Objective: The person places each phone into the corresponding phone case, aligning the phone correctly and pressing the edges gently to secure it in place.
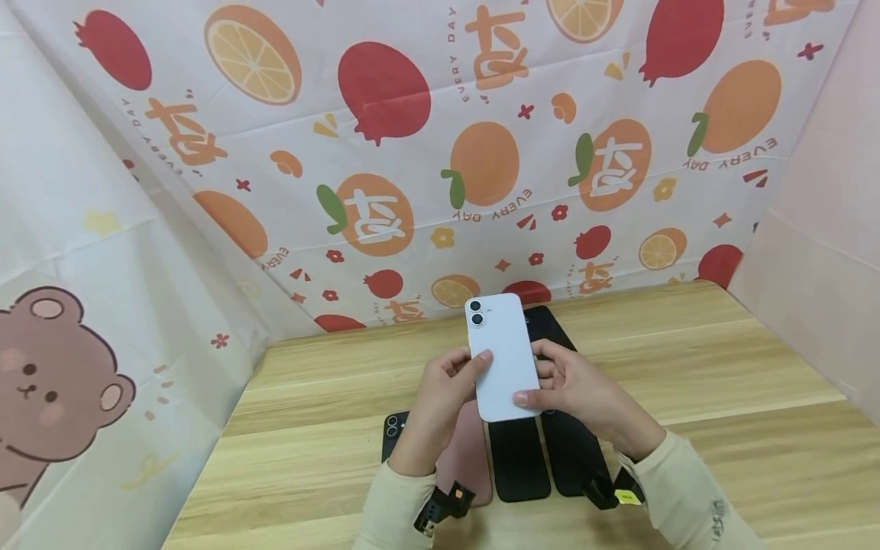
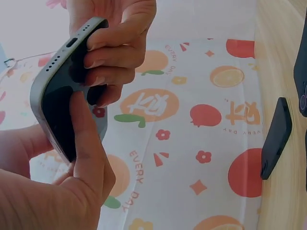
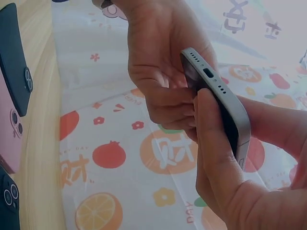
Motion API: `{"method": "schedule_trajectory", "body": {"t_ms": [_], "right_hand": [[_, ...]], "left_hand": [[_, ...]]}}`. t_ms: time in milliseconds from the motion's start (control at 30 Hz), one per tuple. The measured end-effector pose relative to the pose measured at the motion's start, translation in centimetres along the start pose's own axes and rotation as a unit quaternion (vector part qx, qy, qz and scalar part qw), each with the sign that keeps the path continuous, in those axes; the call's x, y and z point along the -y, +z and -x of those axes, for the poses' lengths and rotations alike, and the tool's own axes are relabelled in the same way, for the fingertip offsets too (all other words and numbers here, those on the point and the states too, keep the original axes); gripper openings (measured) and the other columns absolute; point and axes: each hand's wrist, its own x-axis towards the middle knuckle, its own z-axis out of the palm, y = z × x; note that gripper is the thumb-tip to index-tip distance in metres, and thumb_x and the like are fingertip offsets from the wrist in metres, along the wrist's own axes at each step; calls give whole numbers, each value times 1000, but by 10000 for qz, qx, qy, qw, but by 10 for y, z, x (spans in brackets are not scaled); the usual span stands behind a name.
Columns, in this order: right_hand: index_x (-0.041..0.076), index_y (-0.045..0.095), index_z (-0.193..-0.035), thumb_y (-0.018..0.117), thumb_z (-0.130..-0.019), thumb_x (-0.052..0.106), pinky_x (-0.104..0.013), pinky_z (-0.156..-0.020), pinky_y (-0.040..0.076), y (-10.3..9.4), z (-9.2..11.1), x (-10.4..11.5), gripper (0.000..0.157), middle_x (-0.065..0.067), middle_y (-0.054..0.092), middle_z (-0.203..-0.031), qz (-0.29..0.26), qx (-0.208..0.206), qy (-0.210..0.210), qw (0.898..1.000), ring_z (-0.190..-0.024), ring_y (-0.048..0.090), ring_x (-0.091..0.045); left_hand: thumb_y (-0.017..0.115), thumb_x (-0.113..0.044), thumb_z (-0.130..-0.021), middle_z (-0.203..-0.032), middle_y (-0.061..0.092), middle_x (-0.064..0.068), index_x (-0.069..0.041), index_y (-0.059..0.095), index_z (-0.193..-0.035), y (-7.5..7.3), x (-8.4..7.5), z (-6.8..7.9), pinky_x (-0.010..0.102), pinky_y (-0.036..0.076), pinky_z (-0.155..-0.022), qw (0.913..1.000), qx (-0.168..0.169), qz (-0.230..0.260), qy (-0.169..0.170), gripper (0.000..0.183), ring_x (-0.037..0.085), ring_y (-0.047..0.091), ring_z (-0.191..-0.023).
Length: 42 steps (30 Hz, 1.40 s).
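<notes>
A white smartphone [image 1: 505,359] is held up above the table by both hands, its back with two camera lenses towards the head camera. My left hand [image 1: 447,393] grips its left edge, thumb on the back. On the lower right side my right hand [image 1: 580,386] holds it too, thumb across the back near the bottom corner. Both wrist views show fingers on the dark screen side; the phone's bottom edge [image 3: 208,72] has a charging port and speaker holes. Beneath the hands lie a pink phone [image 1: 473,458] and two black phones [image 1: 520,462], [image 1: 574,458].
Another dark phone [image 1: 393,428] lies to the left, partly behind the left forearm. Farther back, a black phone [image 1: 553,325] rests near the fruit-print cloth [image 1: 426,176] at the rear of the wooden table [image 1: 309,428]. A bear-print curtain [image 1: 62,382] hangs on the left.
</notes>
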Motion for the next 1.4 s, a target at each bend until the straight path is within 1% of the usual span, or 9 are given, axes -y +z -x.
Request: {"method": "schedule_trajectory", "body": {"t_ms": [200,433,633,733,833,933,1033,1200,1400], "right_hand": [[-6,38,-131,72,-87,15,-38,-86,53,-2,0,0,59,-18,66,-112,265,-50,182,9995,-94,67,-26],[-8,51,-123,61,-96,22,-35,-80,55,-14,-5,-4,42,-17,67,-105,720,-882,-62,9935,-85,67,-24],[-13,53,-122,57,-98,17,-31,-78,55,-42,-18,-18,39,-15,66,-95,466,-1551,-169,9867,-81,68,-18],[-14,53,-120,56,-98,13,-33,-80,55,-59,-27,-30,35,-18,64,-100,953,-1752,86,9799,-86,67,-21],[-14,58,-114,57,-96,13,-40,-81,54,-73,-42,-41,32,-24,63,-103,2294,-1915,449,9532,-89,63,-29],[-16,60,-106,61,-93,17,-45,-77,52,-80,-60,-52,35,-29,62,-104,3822,-1957,941,8982,-88,61,-36],[-18,61,-102,65,-89,18,-47,-75,50,-81,-78,-62,38,-30,63,-99,4697,-1767,1376,8540,-84,60,-37],[-13,63,-98,71,-84,17,-47,-75,50,-77,-102,-75,33,-24,64,-93,5132,-1550,1694,8270,-82,61,-35],[-11,62,-95,76,-79,13,-46,-74,52,-75,-115,-83,32,-24,63,-93,5093,-1706,1806,8239,-82,61,-34]], "left_hand": [[63,-19,-94,-95,67,7,7,62,-115,-1,1,-1,33,54,-78,9993,-24,366,-81,34,16,64,-86],[64,-13,-92,-89,67,5,10,62,-112,0,2,-1,33,55,-75,9984,93,554,-109,31,15,65,-83],[64,-14,-93,-93,67,6,9,62,-113,-2,2,-3,32,54,-74,9985,-133,513,-162,30,15,65,-83],[63,-12,-93,-93,67,6,9,61,-113,-4,2,-3,31,54,-72,9979,-234,582,-159,29,15,65,-82],[62,-11,-93,-92,68,6,10,61,-113,-5,2,-3,31,54,-72,9974,-272,654,-139,29,15,65,-82],[62,-12,-93,-91,68,6,10,61,-112,-6,2,-3,32,53,-73,9972,-272,689,-127,29,15,65,-82],[63,-13,-93,-91,68,6,9,61,-112,-7,2,-2,32,53,-73,9969,-293,714,-145,29,15,65,-82],[63,-13,-93,-91,68,6,9,61,-112,-8,2,-2,32,53,-72,9964,-368,750,-174,29,15,65,-81],[63,-13,-93,-88,67,5,10,61,-109,-9,1,-2,32,54,-71,9958,-469,768,-175,28,15,66,-78]]}}
